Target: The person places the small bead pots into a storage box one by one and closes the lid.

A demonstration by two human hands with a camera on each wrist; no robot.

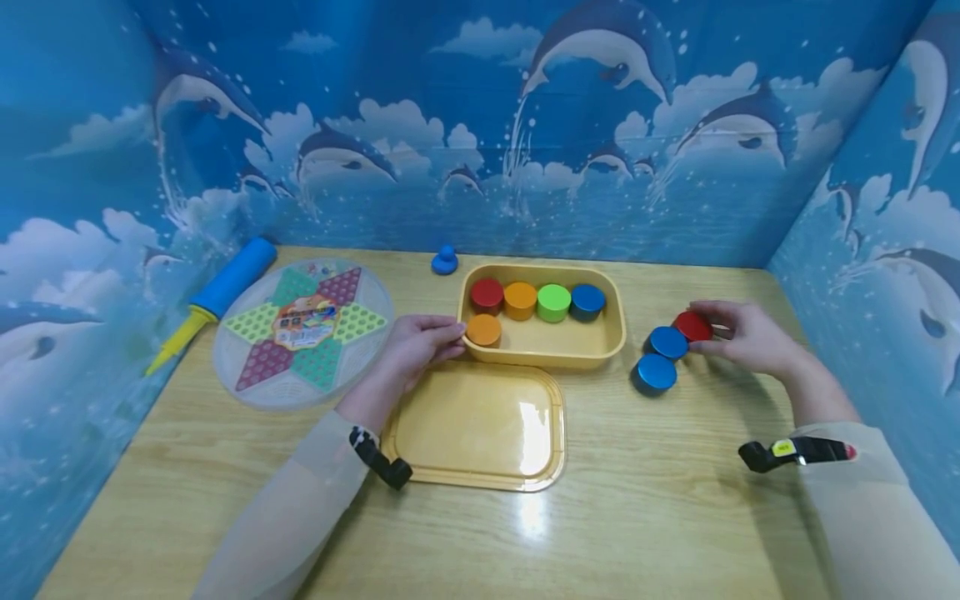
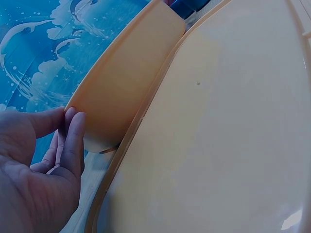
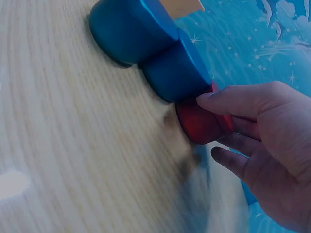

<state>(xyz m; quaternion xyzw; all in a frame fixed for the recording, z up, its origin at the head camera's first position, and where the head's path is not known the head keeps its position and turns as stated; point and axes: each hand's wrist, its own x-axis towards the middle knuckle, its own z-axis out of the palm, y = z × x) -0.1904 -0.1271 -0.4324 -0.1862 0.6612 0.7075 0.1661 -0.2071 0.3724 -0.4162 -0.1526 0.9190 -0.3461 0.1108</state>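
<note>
My left hand (image 1: 420,346) pinches the near left rim of a yellow rectangular box (image 1: 555,359) between thumb and fingers. Inside the box stand a red round piece (image 1: 487,296), a green one (image 1: 553,302), a blue one (image 1: 587,302) and two orange ones, one (image 1: 483,331) in the near left corner. To the box's right my right hand (image 1: 750,337) grips another red round piece (image 3: 200,121), thumb on one side and fingers on the other. That red piece sits beside a blue piece (image 3: 176,68), and a second blue piece (image 3: 131,31) follows in the same slanting row on the table.
A clear yellow lid (image 1: 480,425) lies flat just in front of the box. On the left are a round star-patterned game board (image 1: 303,329) and a blue pump with a yellow nozzle (image 1: 232,275). A small blue knobbed piece (image 1: 445,260) stands behind, near the dolphin-printed backdrop (image 1: 480,125).
</note>
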